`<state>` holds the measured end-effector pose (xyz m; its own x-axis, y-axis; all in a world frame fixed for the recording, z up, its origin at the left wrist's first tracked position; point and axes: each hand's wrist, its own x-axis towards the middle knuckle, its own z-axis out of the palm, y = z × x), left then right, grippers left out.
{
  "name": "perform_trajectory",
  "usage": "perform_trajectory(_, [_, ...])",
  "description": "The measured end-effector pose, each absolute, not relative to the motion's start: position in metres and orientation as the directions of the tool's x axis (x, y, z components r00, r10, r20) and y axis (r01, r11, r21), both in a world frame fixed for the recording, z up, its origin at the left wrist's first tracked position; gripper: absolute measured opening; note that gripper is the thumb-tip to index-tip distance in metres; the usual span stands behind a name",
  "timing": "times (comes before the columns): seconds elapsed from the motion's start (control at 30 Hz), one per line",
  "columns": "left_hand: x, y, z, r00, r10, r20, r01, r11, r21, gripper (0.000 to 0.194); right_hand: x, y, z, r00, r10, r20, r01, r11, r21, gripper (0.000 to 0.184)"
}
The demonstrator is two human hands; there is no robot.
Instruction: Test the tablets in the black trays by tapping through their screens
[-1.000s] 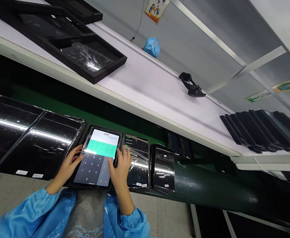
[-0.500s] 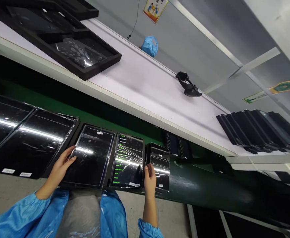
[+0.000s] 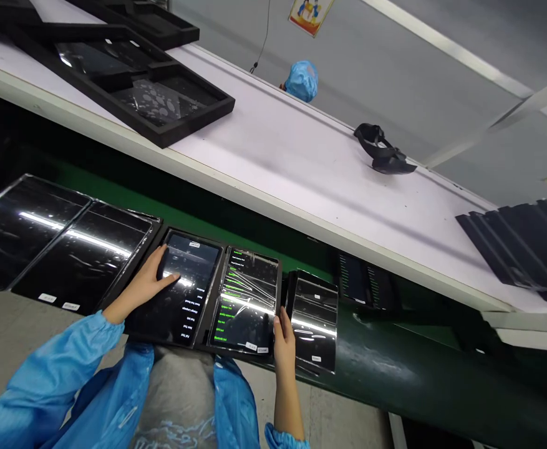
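Several dark tablets lie side by side along a green conveyor belt (image 3: 114, 196). My left hand (image 3: 148, 280) rests on the screen of the left-middle tablet (image 3: 182, 302), fingers stretched out and a fingertip touching the glass; that screen shows a short white menu list. My right hand (image 3: 283, 337) grips the right edge of the neighbouring tablet (image 3: 245, 299), whose screen shows green text lines under wrinkled protective film. A smaller dark device (image 3: 314, 318) sits just right of that hand. Both arms wear blue sleeves.
Two large glossy dark panels (image 3: 67, 249) lie left of the tablets. A white shelf (image 3: 273, 156) above carries black foam trays (image 3: 146, 93), a black strap device (image 3: 383, 149) and stacked black trays (image 3: 526, 243) at right. A blue-capped person (image 3: 302, 80) is behind the shelf.
The left-middle tablet went from a calculator screen to dark, now showing a menu list. My right hand left it for the neighbouring tablet's right edge; my left hand slid up onto the screen.
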<state>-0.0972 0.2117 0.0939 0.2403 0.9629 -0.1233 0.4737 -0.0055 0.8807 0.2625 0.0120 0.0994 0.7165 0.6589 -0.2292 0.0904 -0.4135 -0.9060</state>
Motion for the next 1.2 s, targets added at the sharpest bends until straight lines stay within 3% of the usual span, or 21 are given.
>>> perform_trajectory(0.27, [-0.112, 0.131, 0.089, 0.233, 0.965, -0.122, 0.787, -0.114, 0.606, 0.114, 0.257, 0.008, 0.1, 0.71, 0.66, -0.246, 0.06, -0.406, -0.912, 0.078])
perform_trajectory(0.53, [-0.102, 0.12, 0.087, 0.191, 0.982, -0.014, 0.833, -0.154, 0.531, 0.115, 0.258, 0.008, 0.098, 0.701, 0.677, -0.226, 0.093, -0.401, -0.911, 0.075])
perform_trajectory(0.67, [-0.111, 0.122, 0.085, 0.169, 0.986, -0.009, 0.725, -0.118, 0.678, 0.102, 0.258, 0.007, 0.097, 0.701, 0.672, -0.239, 0.061, -0.39, -0.919, 0.074])
perform_trajectory(0.83, [-0.134, 0.128, 0.065, 0.033, 0.984, -0.173, 0.416, 0.144, 0.898, 0.079, 0.26, 0.007, 0.095, 0.706, 0.664, -0.246, 0.042, -0.386, -0.922, 0.071])
perform_trajectory(1.0, [-0.141, 0.127, 0.044, -0.034, 0.975, -0.222, 0.233, 0.223, 0.946, 0.069, 0.263, 0.008, 0.093, 0.709, 0.659, -0.251, 0.027, -0.381, -0.924, 0.073])
perform_trajectory(1.2, [-0.138, 0.124, 0.045, -0.073, 0.967, -0.244, 0.176, 0.253, 0.951, 0.072, 0.263, 0.01, 0.096, 0.715, 0.647, -0.265, 0.01, -0.389, -0.921, 0.072])
